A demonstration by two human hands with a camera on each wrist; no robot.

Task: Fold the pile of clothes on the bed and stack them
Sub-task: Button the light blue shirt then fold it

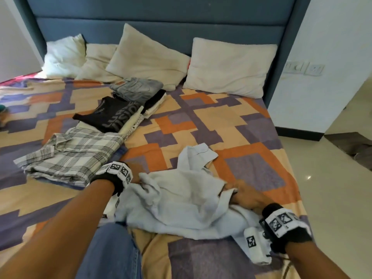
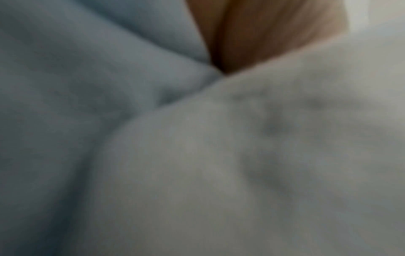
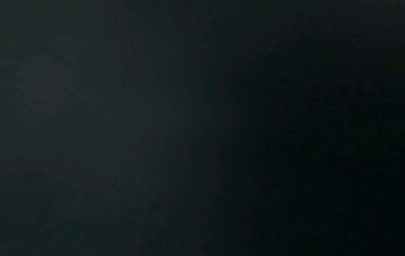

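A crumpled pale shirt (image 1: 181,196) lies on the patterned bedsheet (image 1: 251,125) near the front edge. My left hand (image 1: 135,174) is at its left side, fingers buried in the bunched cloth. My right hand (image 1: 241,195) grips the shirt's front edge on the right. In the left wrist view, blurred pale cloth (image 2: 197,155) fills the frame and its folds converge at my fingers (image 2: 263,34). The right wrist view is dark. To the left lie a folded plaid shirt (image 1: 68,154), a black T-shirt (image 1: 112,115) and grey jeans (image 1: 136,89).
Several cream pillows (image 1: 229,67) lean against the blue headboard (image 1: 161,27). Blue denim (image 1: 112,252) shows at the bottom, below the shirt. The bed's right edge (image 1: 291,168) drops to a tiled floor (image 1: 332,198). A white wall (image 1: 322,57) stands to the right.
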